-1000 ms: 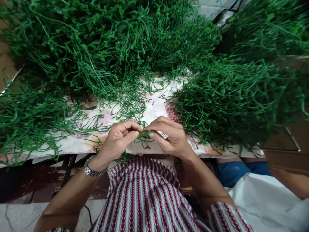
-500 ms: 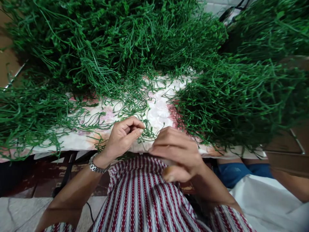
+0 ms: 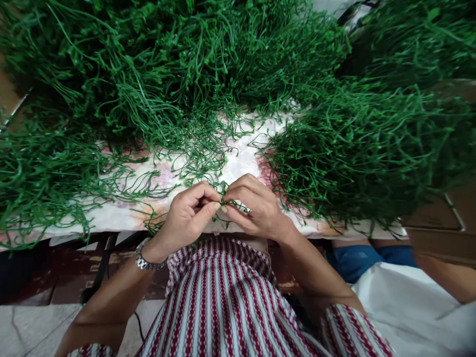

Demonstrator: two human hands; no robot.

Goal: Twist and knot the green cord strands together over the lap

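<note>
Close to the table's front edge, my left hand and my right hand meet fingertip to fingertip. Each one pinches a thin green stem that looks like part of an artificial plant; the gripped spot itself is mostly hidden by the fingers. Loose green stems lie scattered on the cloth just beyond my hands. To the right of my right hand rises a dense heap of the same stems, and a lower heap spreads to the left.
A large mound of green stems fills the back of the table. White floral cloth covers the tabletop. On the right sits another person in blue shorts, with white fabric beside them. Brown cardboard stands at the right edge.
My right hand, blurred and apart half a second ago, has moved up and left to meet the left fingertips and closed on the stem. My left hand stays nearly in place.
</note>
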